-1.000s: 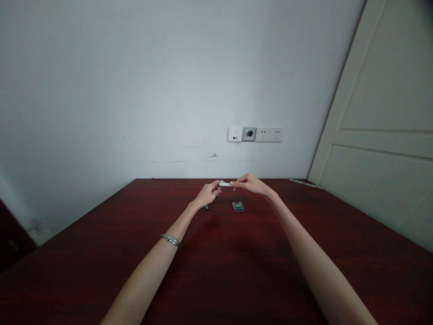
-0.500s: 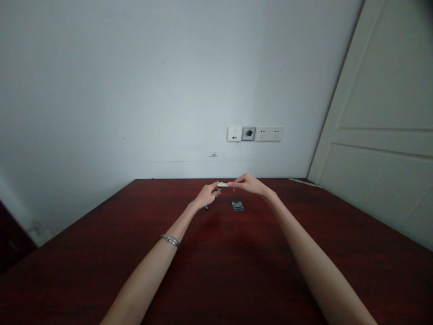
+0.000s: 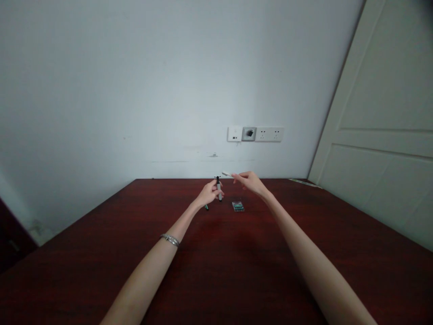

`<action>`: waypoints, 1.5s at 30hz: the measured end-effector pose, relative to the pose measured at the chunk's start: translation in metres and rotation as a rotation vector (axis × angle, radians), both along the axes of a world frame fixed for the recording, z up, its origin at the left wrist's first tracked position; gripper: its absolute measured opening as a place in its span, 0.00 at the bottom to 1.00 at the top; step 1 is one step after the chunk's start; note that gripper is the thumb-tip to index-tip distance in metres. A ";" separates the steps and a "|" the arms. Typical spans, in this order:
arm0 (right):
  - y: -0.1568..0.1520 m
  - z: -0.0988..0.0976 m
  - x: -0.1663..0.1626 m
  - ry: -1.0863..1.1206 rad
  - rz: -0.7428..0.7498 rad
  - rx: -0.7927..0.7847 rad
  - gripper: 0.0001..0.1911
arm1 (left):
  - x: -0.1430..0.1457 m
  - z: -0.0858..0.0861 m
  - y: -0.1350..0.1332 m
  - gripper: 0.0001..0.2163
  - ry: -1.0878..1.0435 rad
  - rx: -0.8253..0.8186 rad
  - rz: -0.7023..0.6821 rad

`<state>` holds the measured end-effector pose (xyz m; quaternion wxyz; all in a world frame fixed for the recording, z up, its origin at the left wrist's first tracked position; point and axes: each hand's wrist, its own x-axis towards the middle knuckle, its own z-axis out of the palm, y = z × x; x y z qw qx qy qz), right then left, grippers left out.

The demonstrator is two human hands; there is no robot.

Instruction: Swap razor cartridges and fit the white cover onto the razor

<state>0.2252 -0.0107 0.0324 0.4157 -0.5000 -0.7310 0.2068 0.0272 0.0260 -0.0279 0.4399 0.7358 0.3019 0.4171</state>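
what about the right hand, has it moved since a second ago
Yes: the right hand has lifted slightly toward the wall sockets, carrying the white piece.

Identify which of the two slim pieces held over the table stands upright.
The dark-tipped piece in the left hand; the pale piece in the right hand slants nearly flat.
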 end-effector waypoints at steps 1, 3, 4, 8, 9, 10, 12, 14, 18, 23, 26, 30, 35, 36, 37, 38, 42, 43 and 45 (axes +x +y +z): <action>0.004 -0.005 -0.002 0.055 -0.037 -0.027 0.29 | 0.001 0.001 -0.002 0.12 -0.034 -0.070 -0.031; 0.010 -0.015 -0.006 0.133 -0.074 -0.093 0.28 | 0.003 0.002 -0.007 0.13 -0.072 -0.166 -0.081; 0.013 -0.019 -0.009 0.158 -0.080 -0.120 0.28 | 0.004 0.003 -0.008 0.14 -0.082 -0.195 -0.104; 0.014 -0.024 -0.017 0.221 -0.074 -0.141 0.24 | 0.005 0.001 -0.010 0.17 -0.098 -0.255 -0.171; 0.012 -0.024 -0.019 0.239 -0.066 -0.141 0.23 | 0.005 0.000 -0.009 0.18 -0.102 -0.255 -0.169; 0.011 -0.023 -0.022 0.261 -0.053 -0.150 0.22 | 0.005 -0.001 -0.008 0.17 -0.108 -0.251 -0.156; 0.007 -0.021 -0.026 0.315 -0.008 -0.188 0.23 | 0.006 -0.002 -0.007 0.16 -0.121 -0.235 -0.115; 0.004 -0.020 -0.030 0.363 0.036 -0.235 0.25 | 0.006 -0.002 -0.005 0.15 -0.129 -0.210 -0.079; 0.000 -0.021 -0.031 0.442 0.092 -0.367 0.23 | 0.006 -0.001 -0.005 0.13 -0.095 -0.160 -0.068; -0.006 -0.019 -0.023 0.639 0.329 -0.540 0.23 | 0.005 -0.003 -0.003 0.13 -0.065 -0.136 -0.054; -0.008 -0.015 -0.021 0.671 0.325 -0.576 0.23 | 0.005 -0.004 -0.002 0.12 -0.066 -0.142 -0.048; -0.008 -0.011 -0.023 0.665 0.368 -0.628 0.23 | 0.004 -0.004 -0.003 0.12 -0.064 -0.140 -0.035; -0.007 -0.012 -0.024 0.721 0.295 -0.572 0.23 | 0.004 -0.001 -0.006 0.11 -0.056 -0.150 -0.027; -0.007 -0.013 -0.024 0.725 0.270 -0.560 0.24 | 0.005 -0.001 -0.006 0.11 -0.055 -0.149 -0.030; -0.007 -0.014 -0.023 0.721 0.273 -0.563 0.24 | 0.005 0.000 -0.006 0.12 -0.054 -0.146 -0.033; -0.007 -0.014 -0.022 0.711 0.305 -0.581 0.24 | 0.005 0.000 -0.006 0.12 -0.052 -0.141 -0.033; -0.006 -0.013 -0.019 0.696 0.422 -0.608 0.24 | 0.005 0.000 -0.005 0.11 -0.040 -0.132 -0.013; -0.006 -0.014 -0.019 0.699 0.387 -0.583 0.24 | 0.005 0.000 -0.005 0.11 -0.035 -0.134 -0.008; -0.006 -0.015 -0.019 0.691 0.291 -0.537 0.24 | 0.005 0.000 -0.006 0.11 -0.029 -0.138 -0.001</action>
